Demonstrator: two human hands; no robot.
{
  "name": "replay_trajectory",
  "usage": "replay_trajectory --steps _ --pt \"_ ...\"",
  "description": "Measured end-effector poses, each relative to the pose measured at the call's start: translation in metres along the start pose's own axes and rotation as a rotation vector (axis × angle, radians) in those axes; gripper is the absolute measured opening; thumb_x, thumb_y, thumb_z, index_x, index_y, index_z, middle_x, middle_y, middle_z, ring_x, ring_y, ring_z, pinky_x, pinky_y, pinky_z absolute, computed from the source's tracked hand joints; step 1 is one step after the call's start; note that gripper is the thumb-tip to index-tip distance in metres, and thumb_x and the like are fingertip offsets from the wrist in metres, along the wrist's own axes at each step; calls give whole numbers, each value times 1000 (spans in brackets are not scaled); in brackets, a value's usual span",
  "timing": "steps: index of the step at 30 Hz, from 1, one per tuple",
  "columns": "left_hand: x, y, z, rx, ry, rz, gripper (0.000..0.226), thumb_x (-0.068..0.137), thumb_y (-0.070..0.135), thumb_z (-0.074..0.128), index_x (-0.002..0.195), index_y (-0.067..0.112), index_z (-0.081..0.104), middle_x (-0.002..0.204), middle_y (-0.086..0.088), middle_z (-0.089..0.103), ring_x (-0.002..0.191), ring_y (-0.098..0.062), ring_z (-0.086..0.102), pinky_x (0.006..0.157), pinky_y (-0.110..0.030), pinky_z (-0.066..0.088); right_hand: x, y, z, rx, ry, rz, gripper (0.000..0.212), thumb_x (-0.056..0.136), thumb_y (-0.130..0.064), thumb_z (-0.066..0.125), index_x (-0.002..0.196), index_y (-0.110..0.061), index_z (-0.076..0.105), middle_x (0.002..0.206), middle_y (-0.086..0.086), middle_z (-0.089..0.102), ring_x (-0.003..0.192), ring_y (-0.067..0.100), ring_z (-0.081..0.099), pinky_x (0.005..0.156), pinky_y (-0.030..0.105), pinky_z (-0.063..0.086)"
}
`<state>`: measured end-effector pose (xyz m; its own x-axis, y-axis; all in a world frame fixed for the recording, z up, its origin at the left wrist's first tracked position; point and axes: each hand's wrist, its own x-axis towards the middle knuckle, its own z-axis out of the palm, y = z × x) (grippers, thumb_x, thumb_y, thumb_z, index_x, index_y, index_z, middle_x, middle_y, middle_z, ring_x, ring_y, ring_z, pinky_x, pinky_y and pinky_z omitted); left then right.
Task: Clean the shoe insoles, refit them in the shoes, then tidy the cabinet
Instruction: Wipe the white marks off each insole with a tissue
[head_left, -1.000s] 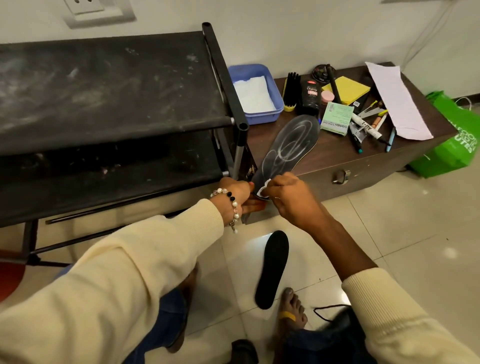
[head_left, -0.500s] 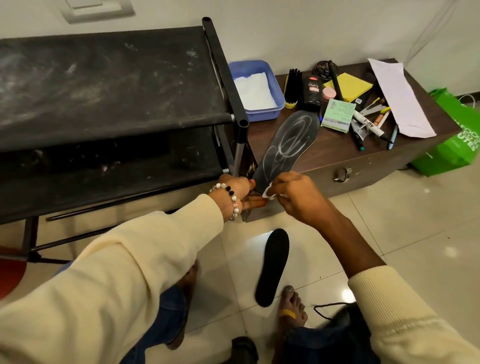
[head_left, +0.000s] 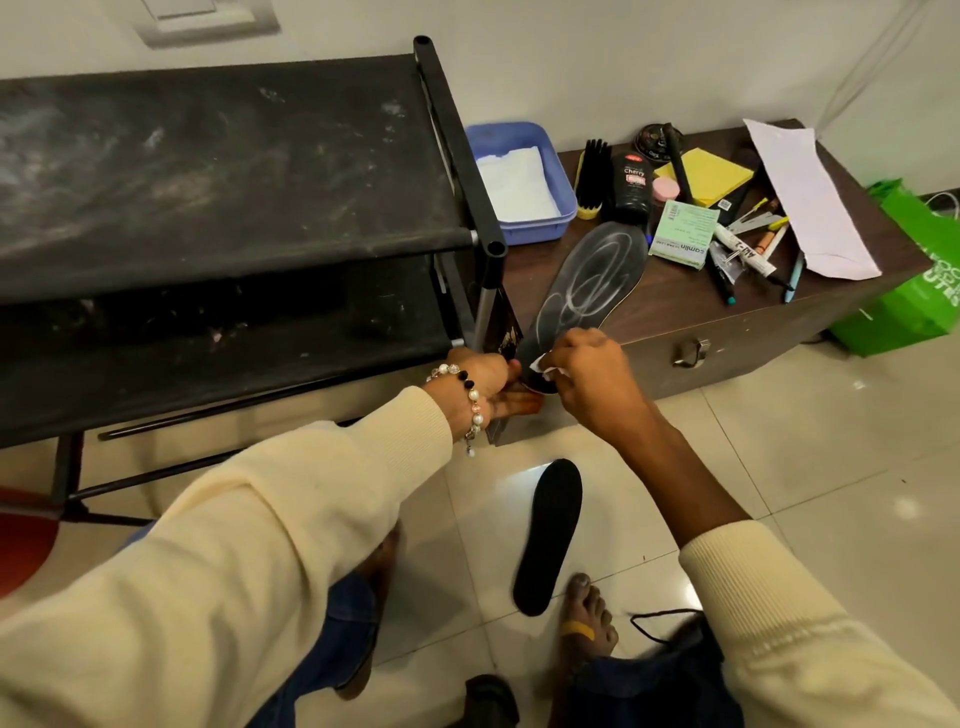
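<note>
- A dark insole (head_left: 587, 291) with pale smear marks is laid on the brown cabinet (head_left: 737, 332), near its left front corner.
- Its heel end is hung over the front edge of the cabinet, and this end is held between the two hands.
- The heel is gripped by the left hand (head_left: 485, 382) from below and from the left; the fingers are curled under it and the thumb is laid at its edge.
- A small white cloth (head_left: 546, 365) is pinched in the right hand (head_left: 589, 376), with the fingers pressed together, and it is pushed on the top of the insole at the heel, just right of the left hand.
- The long axis of the insole is run from the hands away and to the right; the toe is pointed at the black bottle (head_left: 634, 187) and is nearly touching it.
- A second insole (head_left: 548, 535), plain black, is laid on the floor tiles (head_left: 831, 467) below the hands, well apart from them.
- Its long axis is almost straight away from the person, with the upper end tilted a little to the right; the near end is found just beside a bare foot (head_left: 587, 618).
- A black rack (head_left: 218, 182) is placed left of the cabinet, and a blue tray (head_left: 558, 213) with white paper inside is seen at the back of the cabinet.
</note>
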<state>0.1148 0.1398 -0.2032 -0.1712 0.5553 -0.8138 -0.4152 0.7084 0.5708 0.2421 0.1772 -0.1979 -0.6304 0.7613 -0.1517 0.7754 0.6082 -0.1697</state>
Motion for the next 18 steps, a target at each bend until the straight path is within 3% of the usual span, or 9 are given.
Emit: replay_trajectory --steps 3,8,13,15,18 --pt "3 1 -1 2 23 2 15 97 1 48 106 -3 59 89 -21 69 80 -34 70 67 -49 58 0 -10 3 -8 -37 -91 31 94 -19 53 123 -13 61 123 9 55 114 23 47 93 27 39" --pt "-1 2 -3 10 -39 -12 15 98 1 44 109 -4 54 96 -24 68 91 -36 69 80 -48 57 3 -3 -2 32 10 39 36 93 -18 55 129 -16 58 129 8 53 120 24 46 96 28 40" --pt "-1 2 -4 -4 -8 5 24 96 -3 48 118 -5 54 94 -24 68 73 -33 70 57 -45 59 1 -7 -8 30 -88 -122 30 92 -20 57 121 -17 64 121 7 58 112 21 52 91 26 38" --pt "-1 1 -4 22 -32 9 22 95 -2 50 116 -5 56 89 -22 69 75 -31 70 65 -43 60 3 -1 -10 52 -69 -107 30 91 -19 60 120 -17 65 121 7 59 112 21 53 90 24 38" --pt "-1 1 -4 38 -56 24 20 92 -4 53 110 -7 60 87 -19 69 83 -31 70 77 -41 58 7 -2 -6 75 3 2 32 91 -15 58 122 -14 64 124 11 57 115 27 51 96 33 42"
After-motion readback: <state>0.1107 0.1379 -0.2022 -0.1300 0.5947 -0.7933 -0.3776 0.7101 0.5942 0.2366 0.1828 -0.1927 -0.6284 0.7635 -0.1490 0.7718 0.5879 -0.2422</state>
